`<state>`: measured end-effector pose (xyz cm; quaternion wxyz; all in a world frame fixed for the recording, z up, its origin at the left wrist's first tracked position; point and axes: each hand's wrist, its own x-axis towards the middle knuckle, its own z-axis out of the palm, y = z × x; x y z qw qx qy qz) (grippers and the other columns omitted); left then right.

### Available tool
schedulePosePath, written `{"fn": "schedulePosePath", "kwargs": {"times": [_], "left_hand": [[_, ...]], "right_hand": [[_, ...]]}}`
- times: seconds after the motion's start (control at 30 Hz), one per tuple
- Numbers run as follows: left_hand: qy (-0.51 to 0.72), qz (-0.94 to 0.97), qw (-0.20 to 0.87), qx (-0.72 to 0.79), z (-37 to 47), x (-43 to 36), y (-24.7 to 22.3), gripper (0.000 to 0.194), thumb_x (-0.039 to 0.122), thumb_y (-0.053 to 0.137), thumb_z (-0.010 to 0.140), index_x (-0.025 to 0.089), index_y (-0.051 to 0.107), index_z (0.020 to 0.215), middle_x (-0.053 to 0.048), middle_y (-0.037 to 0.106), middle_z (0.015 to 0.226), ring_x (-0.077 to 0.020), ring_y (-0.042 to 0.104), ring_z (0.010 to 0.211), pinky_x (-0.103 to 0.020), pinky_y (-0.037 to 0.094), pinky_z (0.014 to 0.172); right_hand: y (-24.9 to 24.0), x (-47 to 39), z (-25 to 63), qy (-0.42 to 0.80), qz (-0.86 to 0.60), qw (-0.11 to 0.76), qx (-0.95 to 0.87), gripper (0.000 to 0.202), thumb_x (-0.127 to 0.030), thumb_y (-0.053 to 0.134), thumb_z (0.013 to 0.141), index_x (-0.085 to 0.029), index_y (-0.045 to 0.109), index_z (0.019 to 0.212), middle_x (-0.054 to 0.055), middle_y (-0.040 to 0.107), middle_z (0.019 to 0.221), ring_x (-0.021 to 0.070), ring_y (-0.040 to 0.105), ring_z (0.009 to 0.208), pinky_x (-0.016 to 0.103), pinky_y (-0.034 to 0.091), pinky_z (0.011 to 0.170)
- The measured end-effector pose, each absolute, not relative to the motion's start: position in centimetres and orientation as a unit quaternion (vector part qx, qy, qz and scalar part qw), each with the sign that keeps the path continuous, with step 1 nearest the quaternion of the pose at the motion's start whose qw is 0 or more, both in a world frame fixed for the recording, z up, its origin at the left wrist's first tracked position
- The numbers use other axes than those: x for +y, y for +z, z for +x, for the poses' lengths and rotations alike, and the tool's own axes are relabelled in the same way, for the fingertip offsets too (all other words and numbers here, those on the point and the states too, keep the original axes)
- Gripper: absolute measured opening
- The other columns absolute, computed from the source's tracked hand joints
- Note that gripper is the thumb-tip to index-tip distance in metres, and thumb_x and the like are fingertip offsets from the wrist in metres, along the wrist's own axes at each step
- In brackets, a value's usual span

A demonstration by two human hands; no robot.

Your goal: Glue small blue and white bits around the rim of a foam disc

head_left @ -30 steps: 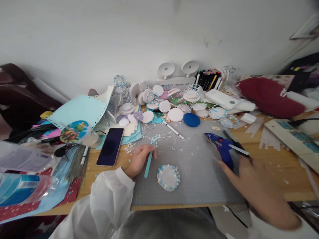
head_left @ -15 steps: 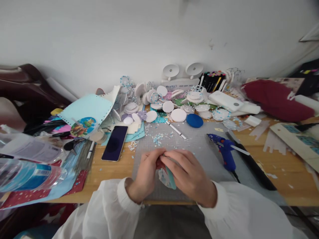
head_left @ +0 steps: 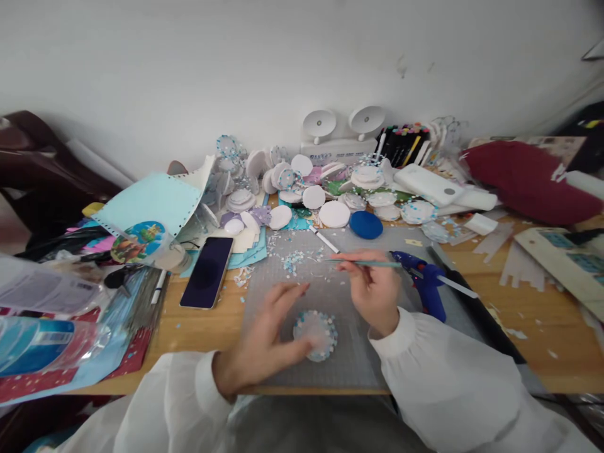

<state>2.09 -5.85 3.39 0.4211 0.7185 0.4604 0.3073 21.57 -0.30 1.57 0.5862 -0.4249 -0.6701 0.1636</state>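
A round white disc [head_left: 317,322] with small blue and white bits round its rim lies on the grey cutting mat [head_left: 349,362] in front of me. My left hand [head_left: 270,333], smeared by motion, is open beside it, fingers spread and the thumb over the disc's lower part. Whether the thumb touches it I cannot tell. Above and to the right, my right hand [head_left: 374,290] is closed on slim teal tweezers [head_left: 375,263], whose point is to the left. Loose blue and white bits [head_left: 295,259] are scattered on the mat near that point.
A blue glue gun [head_left: 427,286] lies right of my right hand. At left are a phone [head_left: 206,274] and a plastic bottle [head_left: 51,345]. White discs [head_left: 335,214], a blue disc [head_left: 366,224] and a white pen [head_left: 324,240] lie behind the mat's middle.
My hands were together over the disc and have come apart. The disc now lies flat on the mat. My right hand has moved up and right with the tweezers; my left hand has opened.
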Motion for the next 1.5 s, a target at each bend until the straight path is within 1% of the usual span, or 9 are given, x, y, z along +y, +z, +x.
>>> {"fn": "schedulePosePath", "kwargs": {"times": [0.03,0.07,0.1,0.23,0.43,0.7,0.97,1.17,1.5], "left_hand": [[0.269,0.755,0.384,0.459,1.7,-6.0,3.0,0.084,0.054,0.073,0.065,0.020,0.044,0.136,-0.014,0.046,0.135,-0.0310,0.042,0.124,-0.046,0.034,0.104],[0.233,0.783,0.358,0.453,1.4,-6.0,2.6,0.094,0.055,0.077,0.059,0.020,0.041,0.138,-0.015,0.043,0.138,-0.0333,0.039,0.126,-0.049,0.033,0.106],[0.209,0.803,0.336,0.445,1.3,-5.9,2.2,0.094,0.054,0.079,0.055,0.020,0.043,0.136,-0.015,0.045,0.137,-0.0339,0.040,0.125,-0.050,0.033,0.106],[0.210,0.832,0.303,0.413,2.0,-4.5,1.8,0.066,0.046,0.079,0.060,0.021,0.056,0.117,-0.009,0.061,0.117,-0.0281,0.054,0.109,-0.045,0.039,0.099],[0.257,0.822,0.320,0.395,2.2,-0.7,2.2,0.065,0.047,0.079,0.060,0.021,0.056,0.114,-0.009,0.063,0.113,-0.0270,0.056,0.105,-0.042,0.041,0.095],[0.215,0.841,0.340,0.362,2.1,0.7,1.1,0.062,0.049,0.079,0.057,0.020,0.061,0.108,-0.009,0.065,0.106,-0.0271,0.056,0.100,-0.044,0.036,0.095],[0.218,0.841,0.363,0.338,1.9,1.0,1.2,0.063,0.049,0.079,0.058,0.021,0.060,0.111,-0.008,0.066,0.108,-0.0259,0.057,0.100,-0.041,0.034,0.094],[0.206,0.847,0.366,0.325,1.9,1.1,1.1,0.064,0.052,0.077,0.060,0.023,0.060,0.114,-0.007,0.066,0.109,-0.0258,0.057,0.101,-0.041,0.032,0.094],[0.218,0.848,0.363,0.318,1.9,1.2,1.0,0.062,0.048,0.079,0.058,0.022,0.061,0.112,-0.007,0.065,0.109,-0.0251,0.057,0.101,-0.039,0.033,0.092]], "right_hand": [[1.4,0.0,21.5,0.203,-0.450,0.593,-0.637,0.005,-0.021,0.052,0.091,-0.021,0.057,0.089,0.005,0.071,0.084,0.0155,0.066,0.067,0.032,0.053,0.066],[1.3,0.2,21.4,0.242,-0.461,0.600,-0.608,0.007,-0.024,0.051,0.092,-0.020,0.055,0.088,0.004,0.071,0.081,0.0144,0.064,0.062,0.030,0.052,0.062],[1.2,0.3,21.3,0.277,-0.462,0.607,-0.584,0.009,-0.028,0.051,0.092,-0.020,0.053,0.088,0.004,0.070,0.078,0.0136,0.062,0.059,0.029,0.051,0.060],[0.5,0.7,21.0,0.370,-0.462,0.618,-0.518,0.020,-0.040,0.053,0.090,-0.020,0.050,0.087,0.002,0.067,0.072,0.0136,0.058,0.056,0.029,0.049,0.057],[-0.5,1.0,21.3,0.454,-0.463,0.608,-0.458,0.027,-0.046,0.055,0.088,-0.019,0.052,0.085,0.001,0.065,0.069,0.0130,0.055,0.055,0.027,0.045,0.054],[0.0,0.7,21.8,0.457,-0.453,0.600,-0.474,0.020,-0.041,0.053,0.091,-0.021,0.051,0.087,0.001,0.067,0.072,0.0117,0.055,0.054,0.027,0.046,0.054],[1.2,0.0,21.5,0.439,-0.451,0.557,-0.542,0.021,-0.041,0.051,0.091,-0.021,0.050,0.084,-0.001,0.060,0.057,0.0127,0.055,0.049,0.026,0.049,0.050],[0.8,-0.3,21.3,0.458,-0.423,0.529,-0.576,0.014,-0.034,0.050,0.093,-0.021,0.050,0.086,0.001,0.067,0.065,0.0113,0.056,0.050,0.023,0.050,0.048],[0.6,-0.6,21.4,0.463,-0.427,0.498,-0.597,0.010,-0.029,0.047,0.094,-0.021,0.050,0.088,0.000,0.066,0.066,0.0103,0.054,0.052,0.021,0.048,0.051]]}}
